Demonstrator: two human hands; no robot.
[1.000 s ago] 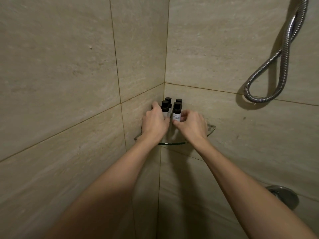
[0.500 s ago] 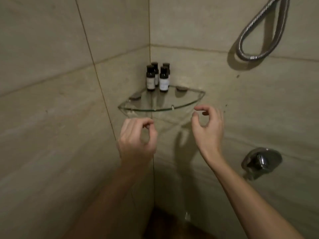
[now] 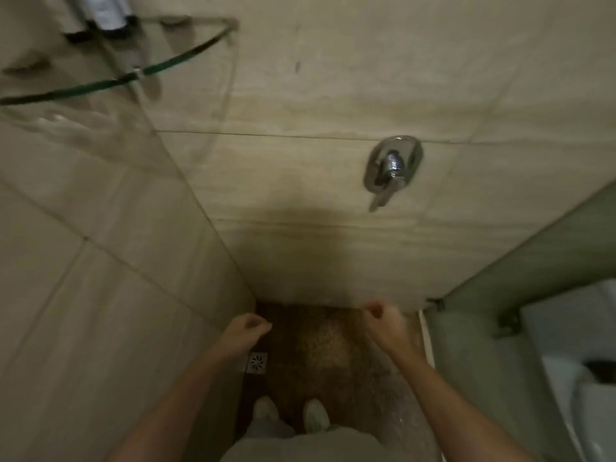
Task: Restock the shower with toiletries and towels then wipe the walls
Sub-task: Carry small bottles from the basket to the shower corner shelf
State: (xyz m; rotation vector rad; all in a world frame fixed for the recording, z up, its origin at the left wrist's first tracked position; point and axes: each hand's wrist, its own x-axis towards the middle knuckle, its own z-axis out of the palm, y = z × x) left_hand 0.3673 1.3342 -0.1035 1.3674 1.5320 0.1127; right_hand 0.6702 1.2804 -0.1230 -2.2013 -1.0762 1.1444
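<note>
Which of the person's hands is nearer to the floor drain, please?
Left. The left hand is just above the floor drain in the picture; the right hand is well off to its right.

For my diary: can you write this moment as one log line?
left hand: empty, loosely curled | right hand: empty, loosely curled | small dark bottles: on clear glass corner shelf
</note>
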